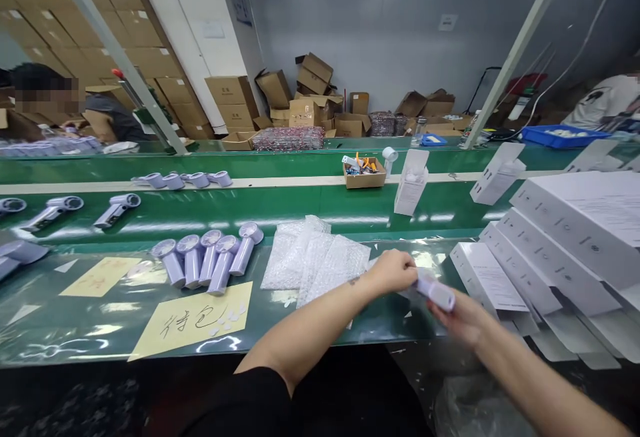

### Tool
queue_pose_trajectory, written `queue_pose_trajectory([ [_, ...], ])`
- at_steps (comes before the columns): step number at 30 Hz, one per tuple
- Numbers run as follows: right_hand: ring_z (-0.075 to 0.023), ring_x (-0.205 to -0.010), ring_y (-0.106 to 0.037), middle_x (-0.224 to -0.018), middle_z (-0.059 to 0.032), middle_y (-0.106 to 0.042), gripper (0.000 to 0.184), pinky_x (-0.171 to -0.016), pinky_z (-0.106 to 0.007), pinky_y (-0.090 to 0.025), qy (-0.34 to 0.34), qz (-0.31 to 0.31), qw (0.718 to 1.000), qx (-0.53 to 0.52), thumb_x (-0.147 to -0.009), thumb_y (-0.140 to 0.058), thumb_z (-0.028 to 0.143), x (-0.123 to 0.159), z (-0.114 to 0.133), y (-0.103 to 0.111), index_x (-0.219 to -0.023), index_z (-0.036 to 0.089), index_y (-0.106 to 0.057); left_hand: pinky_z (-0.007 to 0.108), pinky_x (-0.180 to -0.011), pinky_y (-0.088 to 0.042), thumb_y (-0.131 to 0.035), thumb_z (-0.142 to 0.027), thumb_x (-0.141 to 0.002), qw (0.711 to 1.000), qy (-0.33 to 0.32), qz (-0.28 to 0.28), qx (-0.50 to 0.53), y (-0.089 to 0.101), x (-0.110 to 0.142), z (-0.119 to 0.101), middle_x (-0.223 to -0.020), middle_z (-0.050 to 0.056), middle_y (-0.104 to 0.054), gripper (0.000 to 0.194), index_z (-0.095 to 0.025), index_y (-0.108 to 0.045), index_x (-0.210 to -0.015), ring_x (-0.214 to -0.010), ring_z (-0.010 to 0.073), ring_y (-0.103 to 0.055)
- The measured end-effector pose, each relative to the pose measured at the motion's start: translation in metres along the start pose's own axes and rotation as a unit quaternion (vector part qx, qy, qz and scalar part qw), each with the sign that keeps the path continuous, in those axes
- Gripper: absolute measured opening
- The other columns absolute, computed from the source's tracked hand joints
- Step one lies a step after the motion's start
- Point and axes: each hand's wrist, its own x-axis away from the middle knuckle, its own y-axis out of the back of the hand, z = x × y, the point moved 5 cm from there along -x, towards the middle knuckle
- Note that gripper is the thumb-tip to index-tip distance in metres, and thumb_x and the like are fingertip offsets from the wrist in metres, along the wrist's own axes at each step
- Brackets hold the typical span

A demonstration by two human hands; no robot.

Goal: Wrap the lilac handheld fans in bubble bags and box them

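A lavender handheld fan (436,291) is held over the right front of the bench, its handle end towards me. My right hand (463,317) is wrapped around it from the right and below. My left hand (397,271) is closed at its far end, the fingertips partly hidden. Clear plastic shows around that end; whether it encloses the fan I cannot tell. Left of my hands lie several bubble-wrap bags (315,257). Beyond them, several lavender fans (219,263) rest in a group beside a yellow handwritten paper sheet (190,320).
Several white boxes (555,250) are stacked at the right. More fans (117,210) lie on the green conveyor (290,203). Across it are a small carton of parts (365,177) and an upright open white box (411,183). Other people sit at far left and far right.
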Motion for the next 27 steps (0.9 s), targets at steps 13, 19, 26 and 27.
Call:
queue_pose_trajectory([
  [13,-0.0045,-0.031,-0.041,-0.047,0.0031,-0.050,0.019,-0.026,-0.013,-0.029,0.196,0.011,0.961,0.194,-0.080,-0.062,0.025,0.049,0.162,-0.033,-0.066,0.017,-0.053,0.027,-0.062,-0.048,-0.077,-0.028,-0.060,0.941,-0.130,-0.117,0.291,0.120,0.008,-0.063,-0.103,0.014,-0.061,0.057,-0.015,-0.059,-0.113,-0.087,0.0207,-0.060],
  [19,-0.0104,-0.040,-0.051,-0.054,0.0005,-0.055,0.020,-0.036,-0.020,-0.041,0.198,0.140,0.936,0.255,-0.081,-0.057,0.036,0.056,0.143,-0.058,-0.077,0.017,-0.058,0.029,-0.077,-0.046,-0.081,-0.028,-0.054,0.921,-0.159,-0.132,0.329,0.067,0.023,-0.030,-0.095,0.006,-0.064,0.055,-0.015,-0.060,-0.104,-0.087,0.0183,-0.059],
  [26,-0.0434,-0.109,-0.052,-0.111,-0.0143,-0.064,0.036,-0.088,-0.065,-0.035,0.281,-0.007,0.521,0.806,-0.033,-0.080,0.004,0.012,0.055,0.038,-0.062,0.021,-0.067,0.015,-0.040,-0.031,-0.075,-0.030,-0.060,0.759,0.030,-0.346,0.551,0.100,0.049,0.029,-0.061,-0.006,-0.054,0.031,-0.015,-0.057,-0.080,-0.048,0.0059,-0.050],
  [27,-0.0430,-0.110,-0.052,-0.105,-0.0126,-0.067,0.033,-0.092,-0.066,-0.031,0.298,-0.002,0.502,0.812,-0.033,-0.077,-0.002,0.004,0.043,0.043,-0.054,0.020,-0.063,0.015,-0.037,-0.025,-0.075,-0.030,-0.059,0.750,0.054,-0.355,0.556,0.103,0.052,0.035,-0.058,-0.007,-0.052,0.031,-0.015,-0.056,-0.078,-0.044,0.0050,-0.047],
])
